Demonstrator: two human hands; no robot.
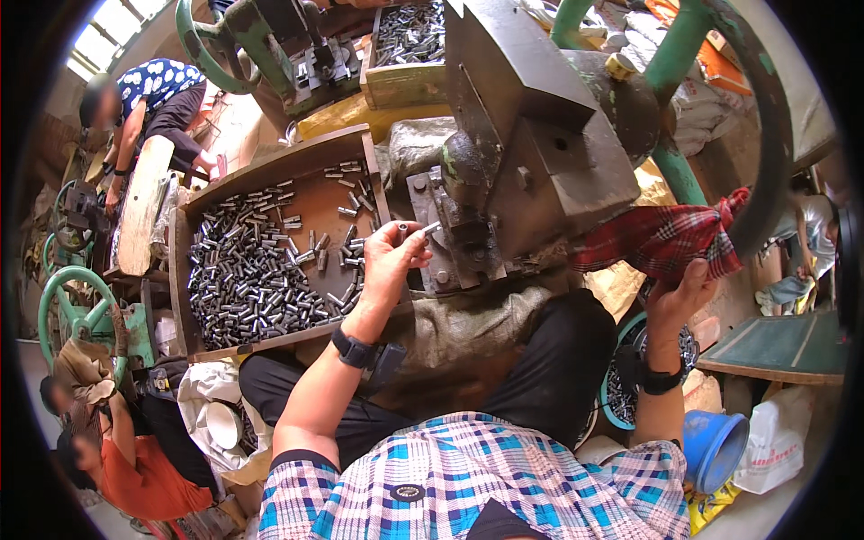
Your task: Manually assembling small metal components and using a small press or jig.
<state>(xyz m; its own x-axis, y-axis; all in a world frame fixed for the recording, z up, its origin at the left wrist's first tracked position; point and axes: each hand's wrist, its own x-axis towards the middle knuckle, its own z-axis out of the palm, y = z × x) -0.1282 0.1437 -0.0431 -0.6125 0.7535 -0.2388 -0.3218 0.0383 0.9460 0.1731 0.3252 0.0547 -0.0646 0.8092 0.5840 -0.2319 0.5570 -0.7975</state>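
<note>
My left hand (pixel 389 268) pinches a small metal cylinder (pixel 432 228) between thumb and fingertips. It is just left of the dark, greasy die block (pixel 468 243) of a hand press (pixel 540 117). On the right, my right hand (pixel 679 295) is closed on a red plaid cloth (pixel 661 236) that hangs at the lower end of the press's curved bar (pixel 776 126). Part of that grip is hidden. Beside my left wrist stands a wooden tray (pixel 177 288) holding many small metal cylinders (pixel 252 279), heaped at its left and scattered at its right.
Behind the press is another wooden box (pixel 405 87) of metal pieces. A teal-rimmed basin (pixel 619 409) of pieces and a blue bucket (pixel 711 450) stand by my right arm. A green board (pixel 774 349) lies at the right. Co-workers sit at the left beside green handwheels (pixel 76 310).
</note>
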